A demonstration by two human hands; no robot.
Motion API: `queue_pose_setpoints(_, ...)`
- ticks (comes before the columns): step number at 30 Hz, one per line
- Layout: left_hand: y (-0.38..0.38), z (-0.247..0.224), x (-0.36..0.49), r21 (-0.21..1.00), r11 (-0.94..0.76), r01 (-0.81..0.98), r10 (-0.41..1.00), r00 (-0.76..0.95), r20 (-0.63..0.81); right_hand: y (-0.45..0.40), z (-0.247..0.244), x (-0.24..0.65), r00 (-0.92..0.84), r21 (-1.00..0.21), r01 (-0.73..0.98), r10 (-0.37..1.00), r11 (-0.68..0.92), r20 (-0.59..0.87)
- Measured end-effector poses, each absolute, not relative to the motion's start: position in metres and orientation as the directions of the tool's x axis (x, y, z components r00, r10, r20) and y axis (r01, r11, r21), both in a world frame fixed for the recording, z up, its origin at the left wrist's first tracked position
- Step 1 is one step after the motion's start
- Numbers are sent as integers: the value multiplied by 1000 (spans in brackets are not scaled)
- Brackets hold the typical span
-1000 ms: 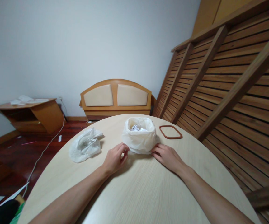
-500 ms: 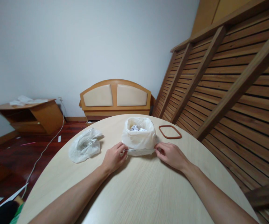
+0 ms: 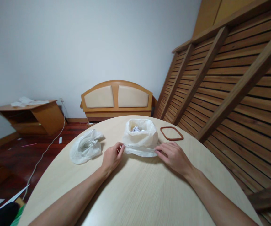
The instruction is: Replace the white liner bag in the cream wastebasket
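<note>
My left hand (image 3: 112,157) had its thumb and fingertips closed on the near left edge of the white plastic bag (image 3: 140,141); my right hand (image 3: 172,156) pinched the near right edge, the hem drawn taut between them. The bag lined and hung over a bin, upright near the far edge of the round table (image 3: 149,188). Crumpled paper (image 3: 135,129) lay inside. A brown rounded-square ring (image 3: 172,138) lay flat right of the bag; a crumpled translucent bag (image 3: 88,147) lay left.
</note>
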State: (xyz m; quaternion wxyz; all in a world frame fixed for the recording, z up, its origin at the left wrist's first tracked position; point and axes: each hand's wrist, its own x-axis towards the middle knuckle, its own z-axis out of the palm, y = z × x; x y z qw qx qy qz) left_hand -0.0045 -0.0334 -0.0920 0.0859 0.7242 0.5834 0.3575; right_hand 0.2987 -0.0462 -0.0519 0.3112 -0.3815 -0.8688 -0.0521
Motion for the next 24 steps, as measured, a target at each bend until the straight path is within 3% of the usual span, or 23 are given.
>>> queue_pose_setpoints(11, -31, -92, -4, 728, -261, 633, 920, -66, 387, -53, -54, 282, -387, -15, 792, 520, 611, 762)
queue_pose_setpoints(24, -30, -92, -5, 690, -436, 578, 819, -63, 570, -46, -52, 264, -377, 75, 809, 417, 583, 827)
